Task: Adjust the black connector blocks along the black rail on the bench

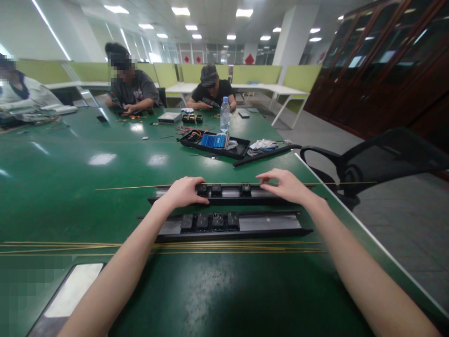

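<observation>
**Stiff channel, springy rod**

The far channel, beyond the near channel on the worktop, looks light and rigid, best held by its walls; the rod seems bendy (perhaps springy). The left hand clasps the channel; the right hand is narrowly parted. Print on the blue pack is unreadable.

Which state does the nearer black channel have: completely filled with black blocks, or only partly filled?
Partly filled: four black blocks sit in the nearer channel, and the stretch right of them shows bare grey surface.
</observation>
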The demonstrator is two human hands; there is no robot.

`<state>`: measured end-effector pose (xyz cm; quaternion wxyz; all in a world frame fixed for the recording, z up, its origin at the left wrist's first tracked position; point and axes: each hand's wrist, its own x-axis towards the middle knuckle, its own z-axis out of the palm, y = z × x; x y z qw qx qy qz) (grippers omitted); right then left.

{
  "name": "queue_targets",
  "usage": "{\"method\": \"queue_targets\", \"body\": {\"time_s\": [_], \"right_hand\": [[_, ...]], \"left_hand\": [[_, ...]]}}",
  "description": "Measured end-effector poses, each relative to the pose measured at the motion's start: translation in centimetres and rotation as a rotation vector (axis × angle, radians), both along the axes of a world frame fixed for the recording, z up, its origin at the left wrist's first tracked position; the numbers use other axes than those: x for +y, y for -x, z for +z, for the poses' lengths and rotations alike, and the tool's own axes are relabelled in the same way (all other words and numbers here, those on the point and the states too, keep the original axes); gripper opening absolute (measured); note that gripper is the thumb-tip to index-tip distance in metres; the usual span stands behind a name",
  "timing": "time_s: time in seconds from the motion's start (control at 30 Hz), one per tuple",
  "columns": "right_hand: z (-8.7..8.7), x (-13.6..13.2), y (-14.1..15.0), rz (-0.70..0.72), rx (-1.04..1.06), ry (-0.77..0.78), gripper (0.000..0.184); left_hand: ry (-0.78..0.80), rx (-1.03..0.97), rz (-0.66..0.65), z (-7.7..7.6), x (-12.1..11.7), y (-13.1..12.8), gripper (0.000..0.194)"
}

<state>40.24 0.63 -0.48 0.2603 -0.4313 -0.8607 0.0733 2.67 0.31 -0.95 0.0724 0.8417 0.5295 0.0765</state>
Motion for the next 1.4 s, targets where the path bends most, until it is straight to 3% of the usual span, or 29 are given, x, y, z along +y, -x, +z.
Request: {"method": "queue_targets", "body": {"time_s": [0.2, 0.43, 1.4], "right_hand": [[-1.9, 0.3, 2.0, 0.08, -0.008, -0.202, 0.015], [-3.0, 0.2, 3.1, 0.055, 0.005, -0.326, 0.017], [-3.4, 0.2, 2.9, 0.114, -0.007, -0.309, 0.027]], "left_hand": [[-0.005, 0.003, 0.007, -0.1, 0.1, 0.0, 0.069], [-0.015, 0.009, 0.0, -0.1, 0.1, 0.0, 0.068], [-0.02, 0.064, 0.031, 0.2, -0.1, -0.2, 0.07]]}}
